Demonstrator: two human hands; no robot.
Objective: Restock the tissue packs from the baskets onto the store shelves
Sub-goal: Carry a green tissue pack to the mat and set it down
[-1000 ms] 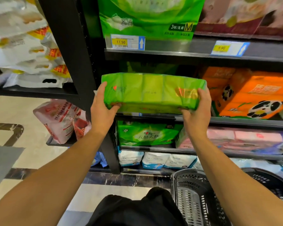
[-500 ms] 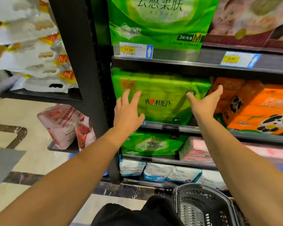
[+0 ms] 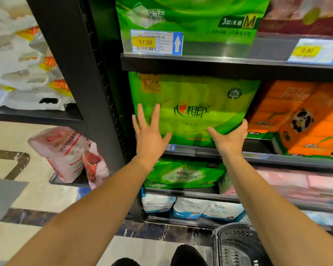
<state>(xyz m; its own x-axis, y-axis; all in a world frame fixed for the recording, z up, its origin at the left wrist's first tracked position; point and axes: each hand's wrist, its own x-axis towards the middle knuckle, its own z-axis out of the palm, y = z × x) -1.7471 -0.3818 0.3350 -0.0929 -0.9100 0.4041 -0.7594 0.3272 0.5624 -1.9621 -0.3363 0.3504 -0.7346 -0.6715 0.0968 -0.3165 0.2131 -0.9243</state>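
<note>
A large green tissue pack [image 3: 200,96] stands upright on the middle shelf [image 3: 277,159], its printed front facing me. My left hand [image 3: 150,135] lies flat against the pack's lower left, fingers spread and straight. My right hand [image 3: 229,139] holds the lower right corner, with the thumb on the front and the fingers wrapped round the right edge. A dark plastic basket [image 3: 236,244] sits on the floor at the lower right, and what it holds cannot be made out.
Orange panda-print tissue packs [image 3: 306,120] stand directly right of the green pack. More green packs fill the shelf above [image 3: 190,14] and the shelf below [image 3: 185,175]. A black upright post [image 3: 75,73] borders the bay on the left, with pink bags [image 3: 65,150] beyond it.
The green pack went from held flat in front of the shelf to standing upright on it. Both hands moved from its ends to its front lower corners, and my view came closer.
</note>
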